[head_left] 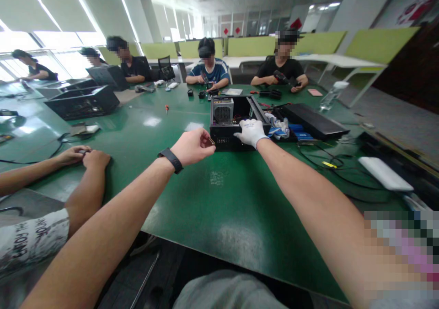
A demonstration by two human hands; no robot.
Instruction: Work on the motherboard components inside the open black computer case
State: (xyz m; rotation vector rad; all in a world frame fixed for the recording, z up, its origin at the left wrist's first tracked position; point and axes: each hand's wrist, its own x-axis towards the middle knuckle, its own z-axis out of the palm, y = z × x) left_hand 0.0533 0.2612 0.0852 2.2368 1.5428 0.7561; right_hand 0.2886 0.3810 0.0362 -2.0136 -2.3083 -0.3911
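Note:
An open black computer case (222,129) lies on the green table, with a grey power supply (222,112) visible at its left inside. My left hand (194,146), bare with a dark band at the wrist, is closed in a pinch just left of the case's near wall. Between thumb and fingers shows a small thin piece (211,141) with a golden edge; its kind is too small to tell. My right hand (253,132), in a white glove, grips the near right rim of the case, thumb down the outer wall. Its fingertips are partly hidden.
Blue-and-white gloves (279,128) and a black panel (310,121) lie right of the case, near cables (338,162) and a white box (386,174). A co-worker's hands (84,155) rest at left. A water bottle (333,96) stands far right.

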